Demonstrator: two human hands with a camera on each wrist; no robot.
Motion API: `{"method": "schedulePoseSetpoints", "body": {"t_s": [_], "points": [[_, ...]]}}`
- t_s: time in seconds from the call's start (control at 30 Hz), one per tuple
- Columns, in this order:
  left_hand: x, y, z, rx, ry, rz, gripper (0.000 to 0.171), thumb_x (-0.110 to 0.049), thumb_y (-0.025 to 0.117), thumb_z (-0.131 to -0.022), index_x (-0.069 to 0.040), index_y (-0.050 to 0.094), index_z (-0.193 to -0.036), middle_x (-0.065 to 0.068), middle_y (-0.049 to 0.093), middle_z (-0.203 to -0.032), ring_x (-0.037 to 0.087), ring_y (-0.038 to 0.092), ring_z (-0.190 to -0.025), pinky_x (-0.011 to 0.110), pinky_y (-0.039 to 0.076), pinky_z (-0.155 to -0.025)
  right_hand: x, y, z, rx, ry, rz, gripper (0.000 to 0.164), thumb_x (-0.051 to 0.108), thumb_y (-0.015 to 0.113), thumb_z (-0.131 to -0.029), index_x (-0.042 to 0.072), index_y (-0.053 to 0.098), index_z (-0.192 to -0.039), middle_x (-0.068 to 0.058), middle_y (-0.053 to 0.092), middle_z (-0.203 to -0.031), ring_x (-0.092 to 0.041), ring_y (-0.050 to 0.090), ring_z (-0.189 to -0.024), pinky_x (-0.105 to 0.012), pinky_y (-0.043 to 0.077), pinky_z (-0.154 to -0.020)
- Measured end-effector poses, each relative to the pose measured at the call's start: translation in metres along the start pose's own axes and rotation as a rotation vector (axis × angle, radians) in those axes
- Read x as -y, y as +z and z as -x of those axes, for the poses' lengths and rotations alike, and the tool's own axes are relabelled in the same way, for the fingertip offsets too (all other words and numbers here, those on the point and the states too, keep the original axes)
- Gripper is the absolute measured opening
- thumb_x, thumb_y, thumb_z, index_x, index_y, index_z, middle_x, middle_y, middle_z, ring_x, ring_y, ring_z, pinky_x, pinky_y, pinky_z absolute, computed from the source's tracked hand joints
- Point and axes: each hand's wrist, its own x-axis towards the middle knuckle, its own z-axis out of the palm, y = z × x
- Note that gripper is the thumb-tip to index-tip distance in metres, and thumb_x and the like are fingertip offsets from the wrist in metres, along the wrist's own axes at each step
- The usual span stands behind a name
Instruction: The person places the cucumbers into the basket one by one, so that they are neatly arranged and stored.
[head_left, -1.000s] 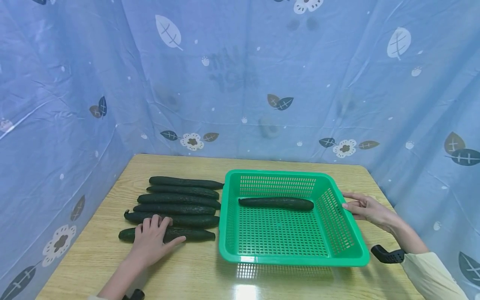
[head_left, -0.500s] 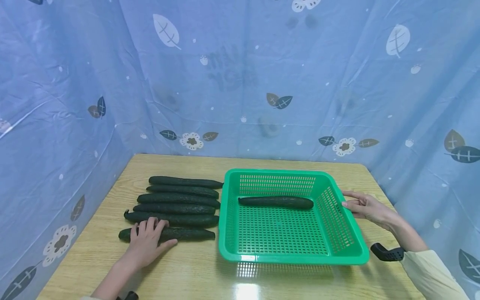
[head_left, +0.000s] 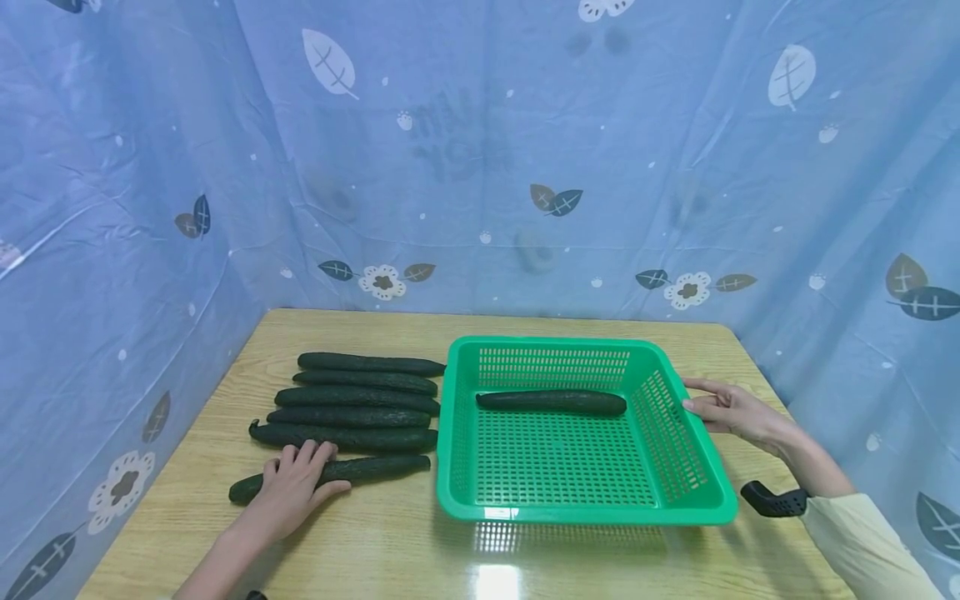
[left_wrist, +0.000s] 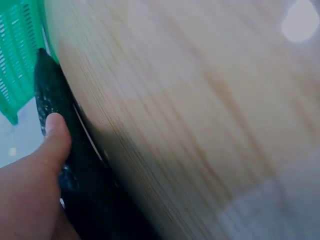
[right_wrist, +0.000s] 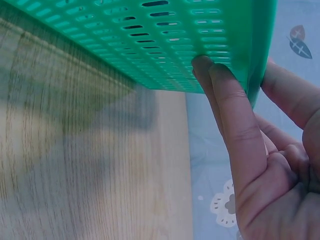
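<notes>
My left hand (head_left: 288, 487) holds the nearest dark green cucumber (head_left: 375, 468), fingers over its far side and thumb along the near side. In the left wrist view the thumb (left_wrist: 56, 137) lies against the cucumber (left_wrist: 80, 165); the other fingers are mostly hidden. That cucumber lies slanted, its left end closer to me. My right hand (head_left: 738, 417) pinches the right rim of a green plastic basket (head_left: 585, 515). In the right wrist view its fingers (right_wrist: 232, 105) touch the slotted outer wall. One cucumber (head_left: 551, 402) lies inside the basket, toward the back.
Several more cucumbers (head_left: 352, 417) lie side by side left of the basket, their right ends close to its wall. The wooden table (head_left: 375, 550) is bordered by a blue patterned curtain (head_left: 480, 167) at the back and sides.
My left hand has shifted slightly left along the nearest cucumber. That cucumber's left end has swung toward me, away from the row. The right hand keeps its hold on the rim.
</notes>
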Motion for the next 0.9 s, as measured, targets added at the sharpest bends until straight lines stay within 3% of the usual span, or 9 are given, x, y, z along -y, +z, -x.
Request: {"method": "schedulePoseSetpoints", "body": {"t_s": [0.17, 0.63, 0.9], "points": [[0.001, 0.0, -0.002, 0.022, -0.007, 0.0, 0.043, -0.06, 0.054, -0.083, -0.025, 0.049, -0.108, -0.001, 0.042, -0.098, 0.024, 0.036, -0.087, 0.043, 0.027, -0.068, 0.001, -0.001, 0.0, 0.01, -0.003, -0.029, 0.07, 0.017, 0.044, -0.099, -0.011, -0.002, -0.143, -0.007, 0.061, -0.118, -0.007, 0.063, -0.1, -0.026, 0.051, -0.084], [0.001, -0.03, -0.001, 0.019, -0.037, 0.047, 0.049, -0.064, 0.048, -0.084, -0.025, 0.052, -0.114, 0.002, 0.046, -0.103, 0.03, 0.04, -0.097, 0.054, 0.029, -0.073, 0.002, -0.001, 0.0, 0.025, -0.004, -0.034, 0.07, 0.017, 0.044, -0.099, -0.013, -0.003, -0.143, -0.002, 0.062, -0.115, -0.008, 0.063, -0.1, -0.026, 0.05, -0.084], [0.004, -0.051, -0.008, -0.004, -0.015, 0.056, 0.045, -0.058, 0.051, -0.086, -0.024, 0.05, -0.115, 0.006, 0.046, -0.106, 0.032, 0.039, -0.099, 0.056, 0.029, -0.072, 0.003, -0.002, -0.001, 0.062, 0.003, -0.066, 0.07, 0.015, 0.044, -0.099, -0.012, -0.004, -0.142, -0.004, 0.063, -0.114, -0.012, 0.063, -0.101, -0.028, 0.05, -0.086]]}}
